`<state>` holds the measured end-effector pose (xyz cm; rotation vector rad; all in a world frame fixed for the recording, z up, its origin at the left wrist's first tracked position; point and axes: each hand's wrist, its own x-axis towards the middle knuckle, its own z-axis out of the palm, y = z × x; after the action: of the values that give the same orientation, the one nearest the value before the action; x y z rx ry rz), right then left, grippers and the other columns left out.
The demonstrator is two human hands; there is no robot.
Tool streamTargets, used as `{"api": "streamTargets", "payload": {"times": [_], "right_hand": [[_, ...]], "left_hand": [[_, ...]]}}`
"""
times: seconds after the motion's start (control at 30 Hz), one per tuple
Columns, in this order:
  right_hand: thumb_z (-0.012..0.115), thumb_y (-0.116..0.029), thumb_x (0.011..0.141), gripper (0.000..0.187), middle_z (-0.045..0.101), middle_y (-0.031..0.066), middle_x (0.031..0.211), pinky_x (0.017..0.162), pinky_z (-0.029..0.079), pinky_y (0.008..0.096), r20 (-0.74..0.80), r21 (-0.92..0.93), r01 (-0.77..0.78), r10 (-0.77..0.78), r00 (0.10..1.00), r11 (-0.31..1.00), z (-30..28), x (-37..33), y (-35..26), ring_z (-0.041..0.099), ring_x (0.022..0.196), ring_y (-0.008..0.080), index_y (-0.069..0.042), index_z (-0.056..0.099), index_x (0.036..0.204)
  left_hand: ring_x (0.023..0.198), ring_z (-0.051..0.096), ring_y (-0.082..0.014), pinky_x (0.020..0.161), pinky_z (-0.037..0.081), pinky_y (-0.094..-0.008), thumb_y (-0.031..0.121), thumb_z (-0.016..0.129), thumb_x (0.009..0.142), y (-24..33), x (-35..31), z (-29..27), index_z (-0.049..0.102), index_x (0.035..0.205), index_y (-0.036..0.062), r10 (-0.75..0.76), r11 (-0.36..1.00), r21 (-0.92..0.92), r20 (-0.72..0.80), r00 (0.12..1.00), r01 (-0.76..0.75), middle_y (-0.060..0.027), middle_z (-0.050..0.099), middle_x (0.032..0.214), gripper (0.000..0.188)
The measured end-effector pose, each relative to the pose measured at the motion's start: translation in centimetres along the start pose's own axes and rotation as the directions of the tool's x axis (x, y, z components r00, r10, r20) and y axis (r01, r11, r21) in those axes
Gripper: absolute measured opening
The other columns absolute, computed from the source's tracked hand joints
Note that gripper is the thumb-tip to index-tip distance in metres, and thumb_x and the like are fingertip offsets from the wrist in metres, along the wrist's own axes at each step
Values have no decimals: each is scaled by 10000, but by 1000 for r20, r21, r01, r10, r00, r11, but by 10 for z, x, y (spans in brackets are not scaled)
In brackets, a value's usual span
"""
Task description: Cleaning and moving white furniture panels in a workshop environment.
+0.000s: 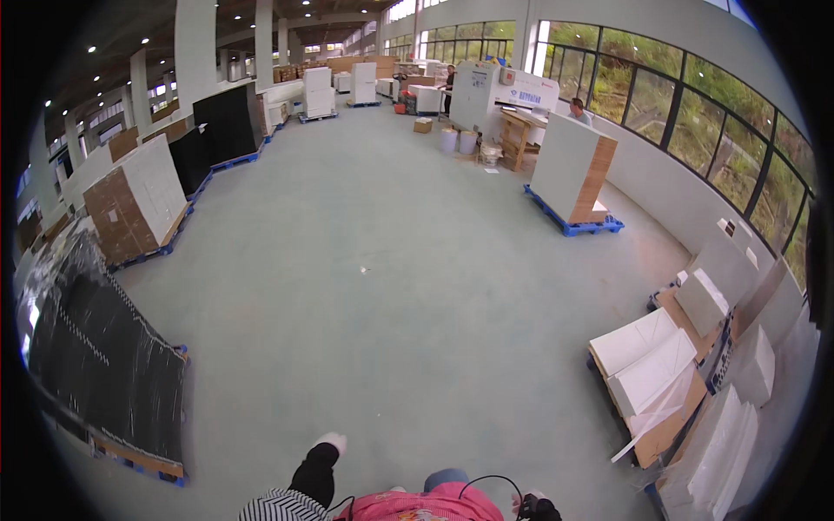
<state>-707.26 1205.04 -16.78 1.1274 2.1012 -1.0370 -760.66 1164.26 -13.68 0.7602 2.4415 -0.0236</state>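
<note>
My left hand (333, 443), pale and small in view, reaches forward over the greenish floor (365, 347) from a black sleeve (314, 476). It touches nothing that I can see, and its fingers are too blurred to make out. At the lower edge, a pale bit of my right hand (519, 502) shows beside a dark sleeve or covering (542, 508). Its fingers are mostly hidden, and I cannot tell what it holds. A thin black cable (491, 477) loops near it, over the pink clothing (417, 505) at my front.
Black film-wrapped stacks (113, 347) and a white-and-brown stack (139, 200) stand on blue pallets at left. At right are white panels (647, 365) on a pallet and a tall white stack (565, 174). Farther off, one person (577, 108) is behind that stack; another (448, 91) stands beside a large machine (478, 95).
</note>
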Motion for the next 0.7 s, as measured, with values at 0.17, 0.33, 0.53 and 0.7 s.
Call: {"api": "streamTargets", "payload": {"times": [0.17, 0.33, 0.53, 0.7], "right_hand": [[586, -389, 911, 327, 720, 113, 922, 758, 548, 458, -107, 191, -169, 192, 976, 967, -69, 56, -63, 692, 863, 330, -102, 725, 987], [544, -418, 914, 368, 717, 143, 951, 776, 543, 479, -65, 162, -232, 245, 967, 959, -155, 179, -130, 684, 875, 361, -108, 729, 990], [495, -453, 918, 421, 714, 179, 986, 797, 537, 503, -173, -311, -130, 78, 982, 941, -339, 427, -164, 675, 889, 399, -115, 733, 993], [476, -422, 880, 489, 673, 263, 900, 828, 514, 529, -455, -127, 60, -112, 884, 990, -520, 485, -403, 646, 897, 454, 6, 707, 831]], "left_hand": [[891, 692, -335, 777, 547, -462, 295, 650, 851, 159, 157, -148, 662, 1010, 32, 286, 943, -201, 78, 955, -266, -167, 721, 923, 308], [990, 672, -391, 829, 540, -501, 277, 734, 787, 184, 269, -200, 518, 1185, 7, 276, 960, -13, 233, 933, -281, -233, 688, 1033, 528], [1013, 667, -388, 863, 537, -468, 288, 552, 823, 74, 451, -244, 726, 1053, 76, 228, 935, 157, 418, 879, -317, -185, 700, 1093, 358], [1046, 656, -352, 915, 498, -442, 569, 617, 800, 52, 535, -330, 761, 1019, 102, -252, 909, -193, 451, 856, 369, -166, 713, 1097, 535]]}}
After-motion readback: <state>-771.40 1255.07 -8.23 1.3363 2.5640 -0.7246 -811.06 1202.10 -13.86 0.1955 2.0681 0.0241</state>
